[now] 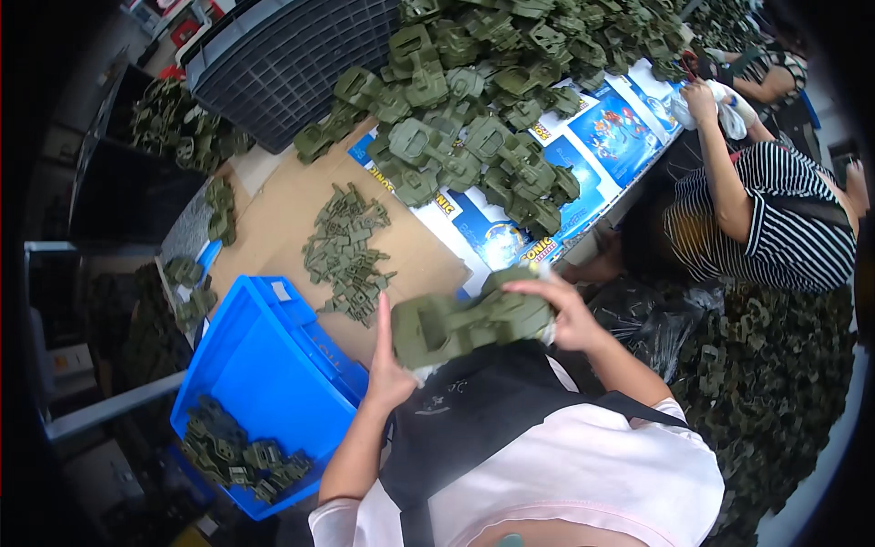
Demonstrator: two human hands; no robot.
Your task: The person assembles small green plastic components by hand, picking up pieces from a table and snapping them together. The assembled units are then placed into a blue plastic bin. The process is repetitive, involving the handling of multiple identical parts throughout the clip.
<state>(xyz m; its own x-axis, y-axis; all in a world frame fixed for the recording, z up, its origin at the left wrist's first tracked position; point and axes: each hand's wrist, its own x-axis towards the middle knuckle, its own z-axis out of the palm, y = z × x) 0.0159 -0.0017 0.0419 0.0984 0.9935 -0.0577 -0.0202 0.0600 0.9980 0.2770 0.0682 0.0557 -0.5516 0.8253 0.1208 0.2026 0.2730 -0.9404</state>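
Note:
My left hand [387,360] and my right hand [558,310] hold a row of olive green plastic toy parts [469,322] between them, close to my chest. The left palm presses flat against the left end of the row. The right hand curls over its right end. Ahead lies a big pile of the same green parts [474,118] on the table. A smaller heap of flat green pieces [346,251] rests on brown cardboard [283,219].
A blue plastic bin [264,365] at my lower left holds several green parts [232,456]. A dark ribbed crate [292,55] stands at the back. A person in a striped top [775,219] works on my right. Blue printed sheets [602,137] cover the table edge.

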